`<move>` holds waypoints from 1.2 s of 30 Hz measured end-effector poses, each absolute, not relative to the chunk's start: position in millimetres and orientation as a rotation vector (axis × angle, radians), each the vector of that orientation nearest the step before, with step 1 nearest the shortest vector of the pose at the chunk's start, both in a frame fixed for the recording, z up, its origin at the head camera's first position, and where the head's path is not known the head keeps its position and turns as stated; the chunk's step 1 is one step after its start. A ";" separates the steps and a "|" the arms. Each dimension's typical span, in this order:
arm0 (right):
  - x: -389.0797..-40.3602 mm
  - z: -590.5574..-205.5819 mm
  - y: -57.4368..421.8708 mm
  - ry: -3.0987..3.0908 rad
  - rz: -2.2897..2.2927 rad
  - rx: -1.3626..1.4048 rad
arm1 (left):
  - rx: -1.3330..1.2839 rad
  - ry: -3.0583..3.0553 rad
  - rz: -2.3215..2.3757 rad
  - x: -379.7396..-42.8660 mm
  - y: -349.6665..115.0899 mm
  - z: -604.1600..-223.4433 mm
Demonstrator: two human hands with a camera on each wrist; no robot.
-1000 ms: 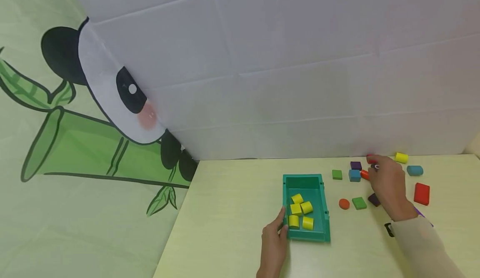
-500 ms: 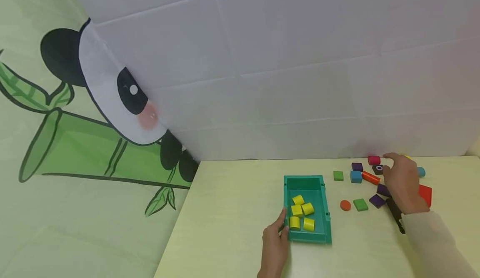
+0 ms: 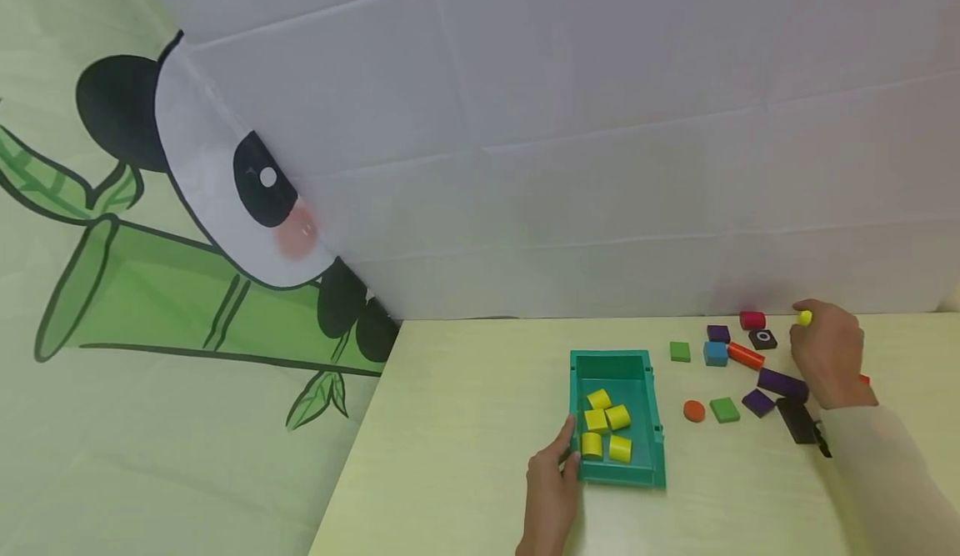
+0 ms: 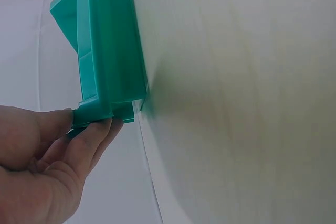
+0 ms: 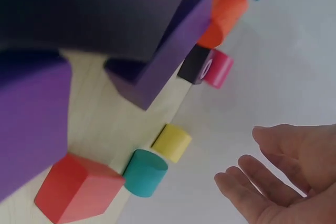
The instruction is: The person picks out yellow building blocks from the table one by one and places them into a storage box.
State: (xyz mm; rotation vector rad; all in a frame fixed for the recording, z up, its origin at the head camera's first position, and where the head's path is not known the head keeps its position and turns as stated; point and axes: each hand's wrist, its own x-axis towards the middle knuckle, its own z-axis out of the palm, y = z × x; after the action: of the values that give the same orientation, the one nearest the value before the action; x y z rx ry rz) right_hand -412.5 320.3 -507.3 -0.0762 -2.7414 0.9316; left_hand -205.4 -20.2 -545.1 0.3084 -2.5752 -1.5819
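My left hand (image 3: 551,489) pinches the side of a teal plastic bin (image 3: 636,385), thumb on its rim and fingers under it in the left wrist view. Several yellow blocks (image 3: 596,421), mostly cylinders, lie inside. At the table's back edge, my right hand (image 3: 828,352) reaches around a yellow cylinder (image 3: 805,318). In the right wrist view its thumb and fingers (image 5: 236,187) are spread and hold nothing, with the yellow cylinder (image 5: 172,142) lying apart from them. Beside that cylinder lies a teal cylinder (image 5: 146,172), which the hand hides in the head view.
Loose blocks lie right of the bin: green squares (image 3: 724,410), an orange disc (image 3: 693,411), a blue cube (image 3: 716,353), a red-orange cylinder (image 3: 746,356), a purple block (image 3: 782,384) and a dark block (image 3: 797,421). A white cloth (image 3: 600,164) hangs behind the table.
My right hand has moved right, from beside the pinkish-red cylinder to the yellow one, uncovering dark and purple blocks. My left hand stays on the bin.
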 end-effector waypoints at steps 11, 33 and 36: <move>-416.2 -517.2 332.8 -2.728 0.892 -0.035 | 0.283 -2.594 -1.569 -200.1 -27.5 -545.2; -408.4 -533.5 346.8 -2.810 0.793 -0.042 | 0.289 -2.642 -1.596 -187.4 -39.7 -548.1; -406.5 -530.4 346.4 -2.829 0.782 -0.011 | 0.263 -2.641 -1.587 -185.8 -42.4 -548.6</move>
State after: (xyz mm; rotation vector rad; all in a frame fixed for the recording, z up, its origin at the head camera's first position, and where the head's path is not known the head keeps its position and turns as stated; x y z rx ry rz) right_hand -406.5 346.4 -530.4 -0.0112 -2.8290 0.7821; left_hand -185.8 -42.4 -548.6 0.2626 -2.6409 -1.5871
